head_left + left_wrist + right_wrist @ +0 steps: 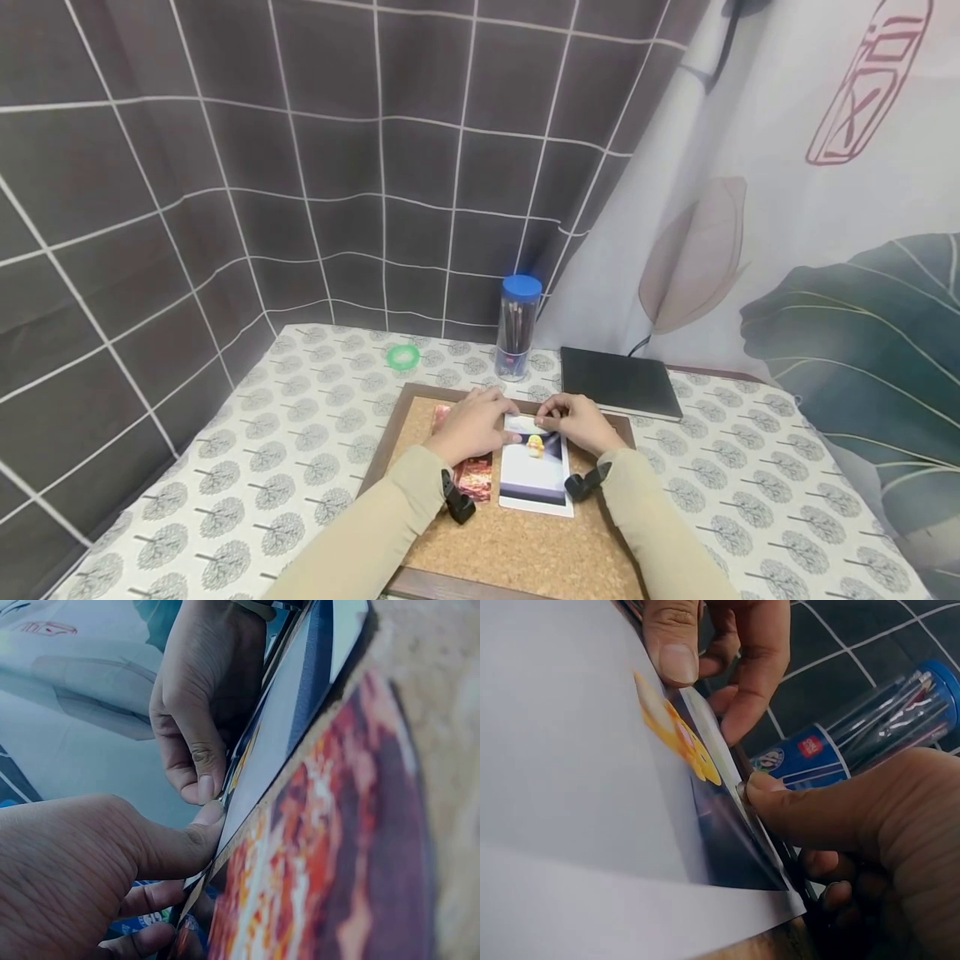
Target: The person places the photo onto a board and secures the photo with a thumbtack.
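Observation:
A white-bordered photo (pixel 534 479) with a small yellow figure lies on a cork board (pixel 517 550). Left of it is a red, flame-like picture (pixel 475 482), partly covered by my left hand (pixel 468 425). That hand's thumb (pixel 679 664) presses the photo near its far edge, its fingers reaching past that edge. My right hand (pixel 581 421) is at the photo's far edge too, thumb and forefinger pinching a small shiny thing (pixel 741 790) too small to identify. A pale strip (pixel 705 720) runs along the edge between both thumbs; whether it is separate from the photo I cannot tell.
Behind the board stands a clear tube with a blue lid (pixel 517 325), holding pencil-like sticks. A black flat object (pixel 621 382) lies at the back right, and a green ring (pixel 403 357) at the back left. The board's brown frame (pixel 378 467) rests on a tree-patterned cloth (pixel 300 483).

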### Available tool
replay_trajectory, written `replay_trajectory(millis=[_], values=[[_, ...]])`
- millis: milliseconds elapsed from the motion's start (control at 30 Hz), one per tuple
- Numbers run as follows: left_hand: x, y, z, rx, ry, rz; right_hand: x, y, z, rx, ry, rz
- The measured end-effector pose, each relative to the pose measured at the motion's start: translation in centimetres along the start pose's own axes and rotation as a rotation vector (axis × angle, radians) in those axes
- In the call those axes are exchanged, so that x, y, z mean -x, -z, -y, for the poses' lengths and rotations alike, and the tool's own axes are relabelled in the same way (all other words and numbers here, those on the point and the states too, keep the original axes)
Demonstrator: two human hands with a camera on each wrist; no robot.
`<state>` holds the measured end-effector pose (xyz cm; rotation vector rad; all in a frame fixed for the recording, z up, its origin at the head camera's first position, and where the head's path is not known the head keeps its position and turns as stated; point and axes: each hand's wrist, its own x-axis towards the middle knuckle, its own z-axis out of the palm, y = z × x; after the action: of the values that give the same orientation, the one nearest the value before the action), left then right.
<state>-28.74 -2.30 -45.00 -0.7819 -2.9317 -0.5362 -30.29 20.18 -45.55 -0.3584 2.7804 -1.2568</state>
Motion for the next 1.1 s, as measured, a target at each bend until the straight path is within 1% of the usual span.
replay_trajectory(millis=[167, 533, 700, 867, 1100], values=[[0.0, 0.04, -0.01, 0.0, 0.002, 0.001, 0.01, -0.07, 0.02, 0.01, -0.014, -0.022], [0.14, 0.34, -0.12, 0.018, 0.005, 0.014, -0.25, -0.27, 0.21, 0.045, -0.028, -0.039], [0.15, 0.17, -0.03, 0.017, 0.001, 0.012, -0.24, -0.38, 0.1, 0.047, -0.018, -0.042], [0.05, -0.13, 0.1, 0.007, -0.005, 0.006, -0.09, -0.43, 0.15, 0.047, -0.033, -0.036], [0.13, 0.13, -0.06, 0.009, -0.01, 0.008, -0.08, -0.35, 0.27, 0.04, -0.029, -0.037]])
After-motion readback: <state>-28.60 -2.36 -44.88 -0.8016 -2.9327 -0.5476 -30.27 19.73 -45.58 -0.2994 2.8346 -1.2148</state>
